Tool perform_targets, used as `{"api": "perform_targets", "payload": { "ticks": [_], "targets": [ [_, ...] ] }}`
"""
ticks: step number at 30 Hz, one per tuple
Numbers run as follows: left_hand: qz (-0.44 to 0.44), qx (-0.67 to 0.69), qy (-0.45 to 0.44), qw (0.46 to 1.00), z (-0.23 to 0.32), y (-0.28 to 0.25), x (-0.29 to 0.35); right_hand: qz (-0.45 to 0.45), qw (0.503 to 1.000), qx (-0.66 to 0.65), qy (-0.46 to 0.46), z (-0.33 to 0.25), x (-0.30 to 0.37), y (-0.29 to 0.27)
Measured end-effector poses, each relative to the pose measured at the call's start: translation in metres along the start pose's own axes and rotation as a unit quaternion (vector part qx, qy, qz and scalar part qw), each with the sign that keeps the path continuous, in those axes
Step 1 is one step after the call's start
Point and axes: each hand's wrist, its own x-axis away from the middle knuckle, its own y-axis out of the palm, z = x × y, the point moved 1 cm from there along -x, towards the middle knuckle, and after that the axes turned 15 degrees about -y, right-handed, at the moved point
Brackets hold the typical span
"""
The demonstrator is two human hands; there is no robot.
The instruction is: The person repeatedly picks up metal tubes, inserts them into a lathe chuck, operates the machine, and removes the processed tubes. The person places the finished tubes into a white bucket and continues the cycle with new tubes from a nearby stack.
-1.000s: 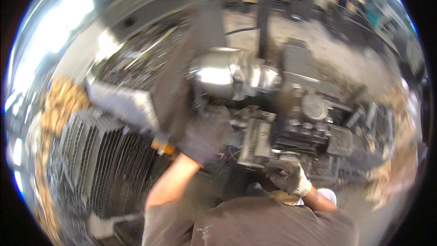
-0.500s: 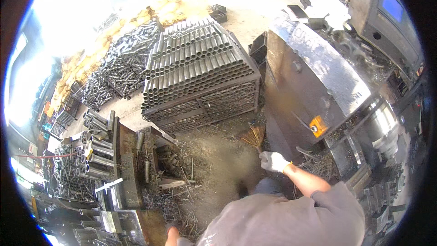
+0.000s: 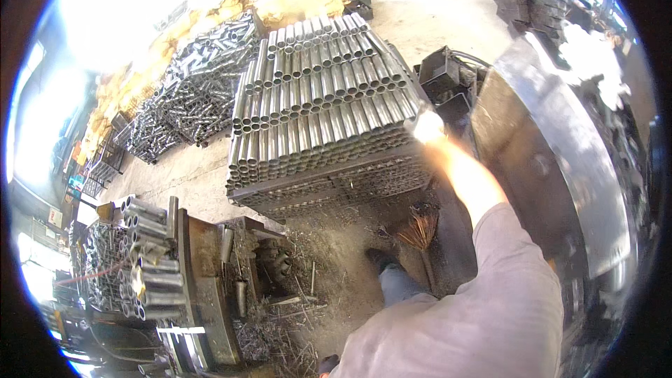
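Tubes (image 3: 315,133) stacked in tiers ahead of us, and we have the right hand (image 3: 428,127) out at their right-hand edge!
We see a white glove there, blurred and washed out by glare, arm stretched forward, so we can't tell whether the fingers are open or closed, or whether they touch metal; down at the lower edge we catch only a dark scrap of the left hand (image 3: 327,363), its grip hidden from us, and look at those silvery tubes, open ends toward us, lying on a dark metal rack (image 3: 329,180), with a broom (image 3: 420,229) below, bristles up, beside a big dark panel (image 3: 514,126), and a heap of short metal pieces (image 3: 199,73) behind on the left!
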Motion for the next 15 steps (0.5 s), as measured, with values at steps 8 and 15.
{"api": "perform_targets", "payload": {
  "ticks": [8,15],
  "targets": [
    [-0.012,0.171,0.046,0.984,0.185,-0.069,-0.005,-0.057,0.996,0.074,0.011,0.033,-0.230,0.073],
    [0.038,0.055,0.093,0.993,0.216,-0.069,-0.024,0.026,0.996,0.089,0.008,0.045,-0.279,0.106]
  ]
}}
